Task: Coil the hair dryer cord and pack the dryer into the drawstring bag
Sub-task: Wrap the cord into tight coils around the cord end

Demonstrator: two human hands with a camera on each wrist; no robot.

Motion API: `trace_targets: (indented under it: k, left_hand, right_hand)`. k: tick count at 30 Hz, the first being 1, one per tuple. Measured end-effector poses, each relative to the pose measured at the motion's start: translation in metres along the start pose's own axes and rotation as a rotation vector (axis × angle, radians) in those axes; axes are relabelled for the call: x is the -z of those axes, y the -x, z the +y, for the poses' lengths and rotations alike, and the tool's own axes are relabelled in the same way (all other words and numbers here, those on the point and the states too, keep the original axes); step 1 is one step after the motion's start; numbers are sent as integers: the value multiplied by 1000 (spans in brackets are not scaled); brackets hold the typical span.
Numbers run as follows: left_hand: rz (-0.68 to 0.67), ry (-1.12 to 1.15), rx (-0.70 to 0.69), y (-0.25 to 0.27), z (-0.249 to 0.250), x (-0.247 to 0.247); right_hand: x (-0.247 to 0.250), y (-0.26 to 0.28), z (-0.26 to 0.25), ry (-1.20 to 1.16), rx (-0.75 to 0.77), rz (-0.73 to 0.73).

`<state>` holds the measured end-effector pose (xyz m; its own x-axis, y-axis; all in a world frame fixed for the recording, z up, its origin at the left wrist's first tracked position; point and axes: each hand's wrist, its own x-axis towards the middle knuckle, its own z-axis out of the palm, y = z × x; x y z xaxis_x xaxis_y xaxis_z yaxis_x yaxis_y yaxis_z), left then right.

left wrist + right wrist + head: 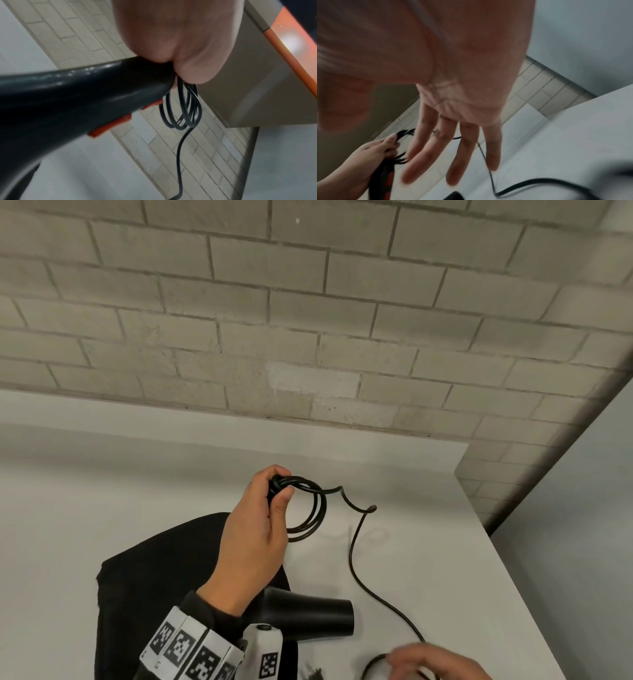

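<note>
A white counter stands against a grey brick wall, its right edge beside a plain grey wall. A black drawstring bag lies flat on the counter under the left forearm; its opening cannot be seen.

The left hand grips the handle end of the black hair dryer together with several loops of coiled cord. The loose cord trails across the counter toward the right hand, which is blurred at the lower edge, fingers straight and spread in the wrist view, holding nothing.
</note>
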<state>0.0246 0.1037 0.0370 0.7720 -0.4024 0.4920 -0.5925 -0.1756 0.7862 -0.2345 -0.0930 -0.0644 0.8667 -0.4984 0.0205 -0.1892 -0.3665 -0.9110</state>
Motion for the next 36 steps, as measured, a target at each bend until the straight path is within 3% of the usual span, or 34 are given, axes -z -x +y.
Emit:
trace_targets:
  k: [1, 4, 8, 15, 22, 28, 36]
  left_hand:
    - [-7, -3, -16, 2, 3, -2]
    - [-26, -17, -57, 6, 8, -7]
    - [-48, -31, -80, 11, 9, -9]
    - [-44, -48, -107, 15, 10, -9]
    - [-72, -124, -104, 15, 10, -11]
    - [-167, -119, -135, 16, 11, -6]
    - [-258, -50, -187, 17, 11, -1]
  right_hand:
    - [-14, -6, -28, -76, 16, -182]
    - [-47, -26, -93, -12, 126, 57]
    - [-53, -55, -124, 38, 301, 254]
    - [-44, -96, -147, 302, 468, 43]
    - [-47, -92, -157, 476, 739, 83]
    - [-40, -99, -176, 395, 769, 18]
    - [-46, -108, -189, 174, 677, -42]
